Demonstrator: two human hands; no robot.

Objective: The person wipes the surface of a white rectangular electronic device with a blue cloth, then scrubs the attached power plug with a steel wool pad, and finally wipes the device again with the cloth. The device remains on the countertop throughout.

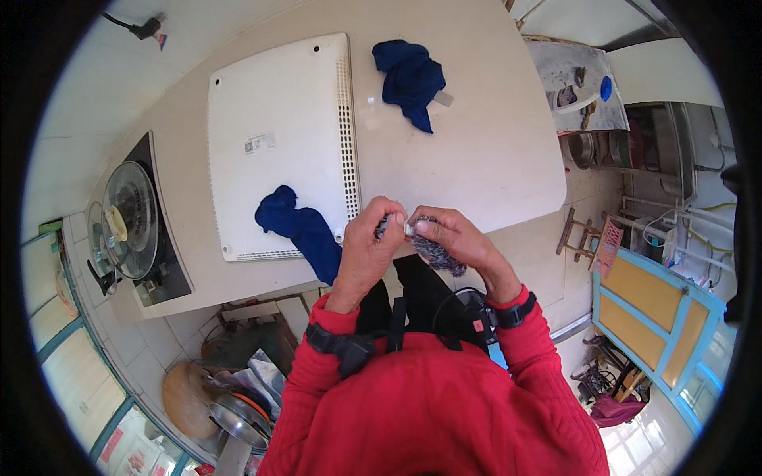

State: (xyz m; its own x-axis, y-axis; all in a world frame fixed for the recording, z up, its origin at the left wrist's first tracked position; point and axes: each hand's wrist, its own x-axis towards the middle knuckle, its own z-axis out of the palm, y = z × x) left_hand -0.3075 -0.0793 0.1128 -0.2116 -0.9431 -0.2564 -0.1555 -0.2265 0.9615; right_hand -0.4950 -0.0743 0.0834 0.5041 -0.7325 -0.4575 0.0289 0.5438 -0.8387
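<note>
My left hand (370, 247) and my right hand (455, 235) meet at the near edge of the counter. Between them is a mottled grey-and-black fabric piece (439, 254), perhaps knitted. Most of it hangs below my right hand, while a bit of the same dark colour shows in my left fist. A small pale part shows where the fingertips come together. To the left, a navy blue cloth (303, 229) lies across a flat white vented appliance (280, 101), its lower end beside my left wrist. Another navy cloth (411, 77), with a pale tag, lies crumpled farther back.
The beige counter (470, 160) has a rounded right corner. At far left, a glass-lidded pan (132, 220) sits on a black cooktop (169, 271). A metal pan (238, 419) and a round wooden board (187, 398) stand low at left. A small wooden stool (577, 238) is at right.
</note>
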